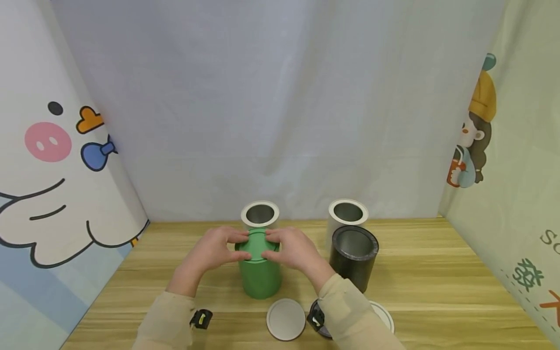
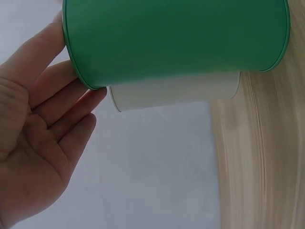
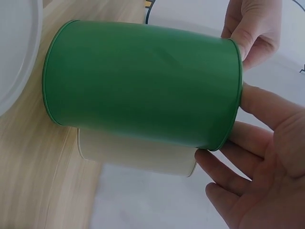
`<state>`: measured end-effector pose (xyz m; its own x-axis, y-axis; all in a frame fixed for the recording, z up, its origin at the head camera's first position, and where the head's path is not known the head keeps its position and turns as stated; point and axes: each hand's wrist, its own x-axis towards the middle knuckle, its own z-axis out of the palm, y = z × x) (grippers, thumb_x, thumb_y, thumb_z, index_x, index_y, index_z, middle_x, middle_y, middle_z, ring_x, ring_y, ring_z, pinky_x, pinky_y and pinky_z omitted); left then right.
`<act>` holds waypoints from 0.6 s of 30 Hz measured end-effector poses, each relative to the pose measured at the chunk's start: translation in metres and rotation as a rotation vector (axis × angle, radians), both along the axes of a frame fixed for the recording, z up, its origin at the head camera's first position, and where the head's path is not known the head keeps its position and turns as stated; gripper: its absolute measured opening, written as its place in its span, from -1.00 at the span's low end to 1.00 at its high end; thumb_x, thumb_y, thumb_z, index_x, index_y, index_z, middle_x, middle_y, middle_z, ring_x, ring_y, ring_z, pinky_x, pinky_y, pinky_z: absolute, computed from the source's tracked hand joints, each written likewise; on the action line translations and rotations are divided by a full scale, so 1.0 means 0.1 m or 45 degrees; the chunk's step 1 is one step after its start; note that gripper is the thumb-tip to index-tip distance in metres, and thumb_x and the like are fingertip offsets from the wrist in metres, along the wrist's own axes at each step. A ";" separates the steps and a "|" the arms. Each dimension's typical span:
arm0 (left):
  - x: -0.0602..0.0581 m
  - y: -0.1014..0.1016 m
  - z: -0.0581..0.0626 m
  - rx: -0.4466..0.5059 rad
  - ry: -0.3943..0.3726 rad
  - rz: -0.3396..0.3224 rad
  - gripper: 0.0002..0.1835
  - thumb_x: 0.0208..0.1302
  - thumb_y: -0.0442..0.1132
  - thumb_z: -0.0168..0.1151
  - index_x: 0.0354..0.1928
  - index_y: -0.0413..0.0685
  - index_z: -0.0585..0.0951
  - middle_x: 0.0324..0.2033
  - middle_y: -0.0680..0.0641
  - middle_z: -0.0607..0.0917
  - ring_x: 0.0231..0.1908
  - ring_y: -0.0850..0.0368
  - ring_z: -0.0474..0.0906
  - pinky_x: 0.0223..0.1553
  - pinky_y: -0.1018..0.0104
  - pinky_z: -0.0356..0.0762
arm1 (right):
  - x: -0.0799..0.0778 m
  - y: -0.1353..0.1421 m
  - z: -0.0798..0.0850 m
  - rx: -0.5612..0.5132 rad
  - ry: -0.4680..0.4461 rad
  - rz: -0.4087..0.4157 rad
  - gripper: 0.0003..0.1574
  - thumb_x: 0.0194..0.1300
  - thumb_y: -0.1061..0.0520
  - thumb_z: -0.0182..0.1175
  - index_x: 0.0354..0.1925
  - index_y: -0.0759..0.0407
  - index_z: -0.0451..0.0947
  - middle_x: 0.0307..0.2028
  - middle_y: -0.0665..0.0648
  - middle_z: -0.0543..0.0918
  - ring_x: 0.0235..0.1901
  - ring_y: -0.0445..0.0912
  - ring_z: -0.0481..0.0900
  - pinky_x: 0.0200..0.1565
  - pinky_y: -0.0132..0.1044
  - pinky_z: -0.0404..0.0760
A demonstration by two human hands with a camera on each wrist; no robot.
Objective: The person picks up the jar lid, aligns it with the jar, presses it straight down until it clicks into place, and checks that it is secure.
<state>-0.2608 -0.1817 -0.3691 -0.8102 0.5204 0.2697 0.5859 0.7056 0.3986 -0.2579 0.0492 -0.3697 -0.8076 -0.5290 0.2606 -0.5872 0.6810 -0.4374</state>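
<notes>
A green can [image 1: 261, 282] stands upright on the wooden table, topped by a green lid [image 1: 257, 245]. From the left, my left hand [image 1: 214, 248] rests its thumb and index finger on the lid near the rim. My right hand [image 1: 297, 247] mirrors it from the right, thumb at the near side and fingers farther back. In the right wrist view, fingertips [image 3: 207, 155] touch the can's top edge. Other fingers [image 2: 71, 112] of the left hand extend loosely beside the rim in the left wrist view.
Behind the green can stands an open white can [image 1: 246, 222]; another white can [image 1: 334, 232] and a black can [image 1: 356, 272], both open, are to the right. In front lie a pale lid [image 1: 286, 319], a black lid [image 1: 323, 332] and a white lid [image 1: 385, 316], the last two partly behind my right sleeve.
</notes>
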 end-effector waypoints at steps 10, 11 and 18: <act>-0.03 0.09 0.02 -0.080 0.086 -0.030 -0.62 0.17 -0.16 0.47 -0.07 -0.30 0.74 -0.02 -0.19 0.72 0.02 -0.17 0.63 0.06 -0.03 0.57 | 0.00 -0.01 -0.03 -0.018 0.021 0.004 -0.50 0.23 0.05 0.40 0.07 0.29 0.66 0.16 0.20 0.62 0.16 0.16 0.55 0.18 0.01 0.51; -0.03 0.09 0.02 -0.073 0.080 -0.026 -0.62 0.16 -0.16 0.47 -0.07 -0.30 0.73 -0.01 -0.19 0.71 0.02 -0.18 0.63 0.07 -0.03 0.57 | 0.00 -0.01 -0.04 -0.021 0.023 0.006 -0.50 0.23 0.05 0.40 0.07 0.30 0.66 0.15 0.20 0.62 0.16 0.16 0.55 0.18 0.01 0.51; -0.02 0.08 0.00 -0.050 0.122 -0.034 -0.62 0.16 -0.15 0.47 -0.06 -0.28 0.74 0.00 -0.19 0.71 0.04 -0.18 0.62 0.09 -0.05 0.55 | -0.01 0.02 -0.06 -0.050 0.024 0.017 -0.47 0.25 0.04 0.37 0.10 0.32 0.63 0.17 0.20 0.61 0.18 0.14 0.54 0.19 0.00 0.50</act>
<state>-0.2632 -0.1734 -0.3688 -0.7673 0.5532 0.3244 0.6389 0.7032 0.3118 -0.2586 0.0511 -0.3761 -0.7952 -0.5289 0.2966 -0.6047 0.6556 -0.4522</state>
